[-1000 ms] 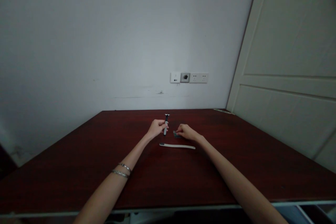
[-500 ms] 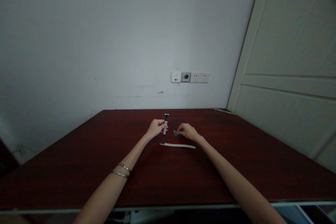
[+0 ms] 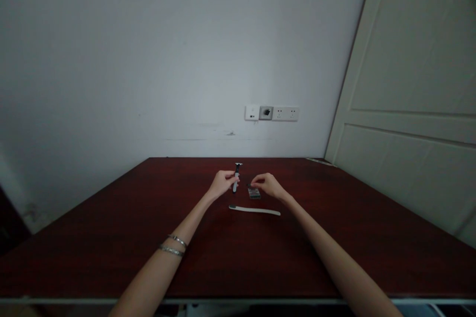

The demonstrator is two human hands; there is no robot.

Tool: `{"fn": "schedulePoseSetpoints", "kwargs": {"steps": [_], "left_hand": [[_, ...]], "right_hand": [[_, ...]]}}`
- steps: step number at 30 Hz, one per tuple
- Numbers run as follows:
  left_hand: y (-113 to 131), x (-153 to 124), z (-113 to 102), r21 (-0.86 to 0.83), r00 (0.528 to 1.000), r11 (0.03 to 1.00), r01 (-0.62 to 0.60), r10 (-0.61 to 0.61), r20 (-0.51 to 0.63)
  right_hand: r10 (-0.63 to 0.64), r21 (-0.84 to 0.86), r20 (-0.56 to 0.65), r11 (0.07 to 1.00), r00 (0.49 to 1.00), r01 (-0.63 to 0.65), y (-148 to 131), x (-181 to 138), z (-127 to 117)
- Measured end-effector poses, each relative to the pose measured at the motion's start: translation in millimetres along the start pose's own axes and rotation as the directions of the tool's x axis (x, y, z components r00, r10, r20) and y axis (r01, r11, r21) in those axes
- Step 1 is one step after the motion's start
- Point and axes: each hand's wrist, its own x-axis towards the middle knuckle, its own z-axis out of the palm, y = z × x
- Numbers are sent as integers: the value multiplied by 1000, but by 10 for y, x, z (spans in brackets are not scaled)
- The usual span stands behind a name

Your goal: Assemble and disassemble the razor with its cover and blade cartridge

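Your right hand (image 3: 268, 184) has lifted slightly off the small, clear, flat box (image 3: 255, 194). Your left hand (image 3: 222, 184) clamps a slim grey-and-black stick (image 3: 234, 187), long axis near upright, silver T-shaped head (image 3: 238, 164) uppermost. Nearer you, a pale curved strip (image 3: 255, 210) lies crosswise. Your right fingertips pinch a small dark piece (image 3: 248, 185). Dark-red wooden tabletop (image 3: 111, 237) spreads widely both sides, reaching the white wall (image 3: 148, 59).

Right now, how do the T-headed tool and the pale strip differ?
The T-headed tool is in the left hand; the pale strip lies on the table. The tool runs up the picture, the strip across. The strip looks longer than the tool. Both have dark parts.
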Motion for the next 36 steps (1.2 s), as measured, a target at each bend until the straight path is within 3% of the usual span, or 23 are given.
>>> {"fn": "schedulePoseSetpoints", "kwargs": {"steps": [4, 11, 25, 30, 36], "left_hand": [[-12, 18, -8, 6, 999, 999, -48, 48, 18], [24, 23, -27, -10, 997, 997, -78, 78, 18], [42, 14, -18, -29, 982, 984, -177, 174, -79], [60, 27, -39, -70, 977, 986, -149, 135, -167], [76, 34, -28, -152, 977, 980, -128, 98, -188]], "right_hand": [[-38, 86, -26, 995, 999, 41, -211, 26, -6], [-106, 76, -104, 991, 989, 114, -516, 54, -6], [-177, -8, -131, 984, 975, 177, -679, 31, 22], [-335, -178, -208, 937, 919, 301, -704, -35, -66], [-444, -333, -87, 856, 892, 394, -675, -75, -72]]}}
